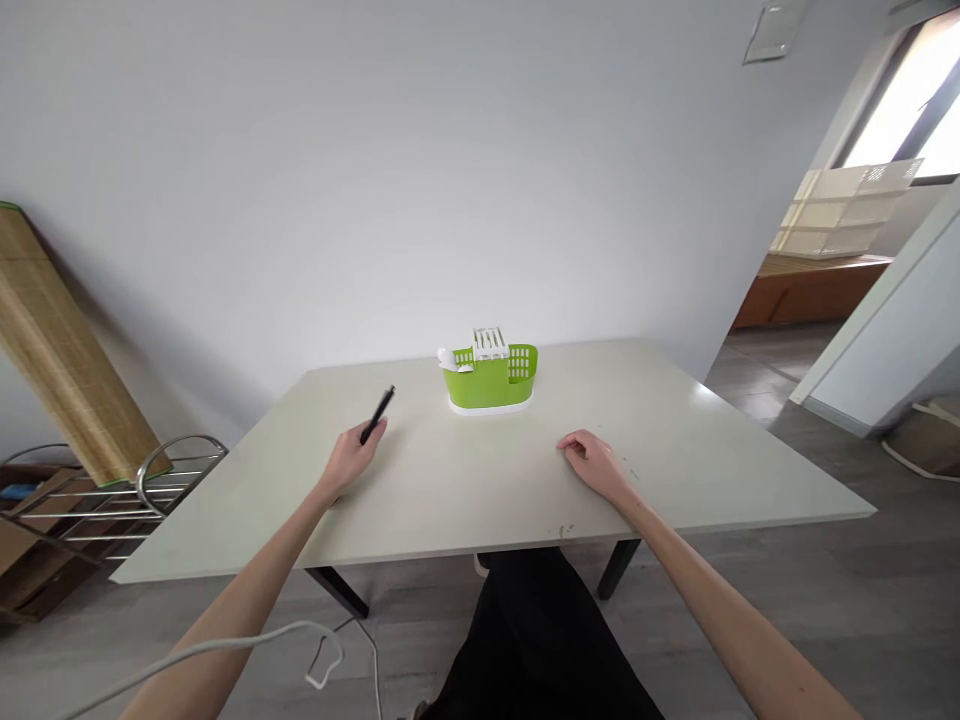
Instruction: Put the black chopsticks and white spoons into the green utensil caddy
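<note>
My left hand (352, 457), above the left part of the table, is closed around a black pen (379, 412). The pen slants upward out of the fingers, pointing away from me to the right. My right hand (592, 462) rests on the tabletop, its fingers loosely curled together with nothing visible in them. Farther back, between the two hands, stands a green plastic basket (484, 385) with a white base and grid-like holes. It carries a white slotted piece (490, 343) on top and a white rounded part (448, 358) at its left end. Neither hand touches the basket.
The pale table (420, 520) meets a plain wall at the back. On the left are a metal rack (82, 520) and a leaning rolled bamboo mat (71, 350). A white cable (247, 642) hangs near my left forearm. A doorway opens on the right.
</note>
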The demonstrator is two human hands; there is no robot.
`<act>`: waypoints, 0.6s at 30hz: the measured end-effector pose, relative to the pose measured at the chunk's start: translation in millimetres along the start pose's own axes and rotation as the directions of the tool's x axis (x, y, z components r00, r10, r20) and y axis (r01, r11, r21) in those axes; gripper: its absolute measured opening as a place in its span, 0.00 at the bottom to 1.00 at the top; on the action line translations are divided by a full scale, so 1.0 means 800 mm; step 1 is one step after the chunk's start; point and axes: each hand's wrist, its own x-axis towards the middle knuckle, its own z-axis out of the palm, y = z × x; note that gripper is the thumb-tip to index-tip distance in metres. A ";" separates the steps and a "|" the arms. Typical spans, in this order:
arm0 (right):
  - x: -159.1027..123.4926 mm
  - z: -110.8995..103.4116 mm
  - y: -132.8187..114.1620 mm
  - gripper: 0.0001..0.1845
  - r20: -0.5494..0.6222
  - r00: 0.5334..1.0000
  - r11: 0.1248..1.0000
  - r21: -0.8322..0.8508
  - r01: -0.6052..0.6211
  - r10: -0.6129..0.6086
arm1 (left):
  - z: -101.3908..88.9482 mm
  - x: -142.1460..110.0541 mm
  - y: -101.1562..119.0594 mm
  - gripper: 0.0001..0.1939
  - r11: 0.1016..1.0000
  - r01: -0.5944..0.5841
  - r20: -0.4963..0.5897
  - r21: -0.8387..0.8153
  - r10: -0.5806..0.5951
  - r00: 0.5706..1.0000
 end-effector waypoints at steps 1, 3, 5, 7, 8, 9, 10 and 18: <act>-0.001 -0.001 0.000 0.12 0.000 1.000 1.000 -0.001 0.001 -0.001 | 0.002 -0.003 -0.011 0.24 0.993 -0.012 0.032 0.119 0.009 0.999; -0.003 -0.002 -0.001 0.12 -0.005 1.000 1.000 -0.003 0.002 -0.002 | 0.003 -0.008 -0.032 0.23 0.940 -0.043 0.089 0.338 0.014 0.996; -0.005 -0.003 -0.002 0.12 -0.011 1.000 1.000 -0.003 0.001 -0.001 | 0.001 -0.012 -0.048 0.23 0.867 -0.053 0.111 0.495 -0.003 0.994; -0.006 -0.003 -0.002 0.12 -0.011 1.000 1.000 0.000 0.002 -0.002 | -0.002 -0.014 -0.060 0.25 0.802 -0.036 0.103 0.596 -0.031 0.994; -0.006 -0.003 -0.003 0.12 -0.008 1.000 1.000 0.001 0.003 -0.003 | -0.003 -0.015 -0.064 0.26 0.778 -0.026 0.094 0.628 -0.042 0.995; -0.006 -0.004 -0.003 0.12 -0.006 1.000 1.000 0.002 0.004 -0.004 | -0.004 -0.017 -0.068 0.27 0.759 -0.016 0.083 0.651 -0.050 0.995; -0.007 -0.004 -0.003 0.12 -0.005 1.000 1.000 0.003 0.004 -0.004 | -0.005 -0.018 -0.071 0.29 0.743 -0.007 0.071 0.669 -0.055 0.996; -0.010 -0.006 -0.004 0.12 -0.008 1.000 1.000 0.003 -0.009 0.009 | -0.002 -0.026 -0.093 0.30 0.700 -0.029 -0.031 0.713 0.073 0.997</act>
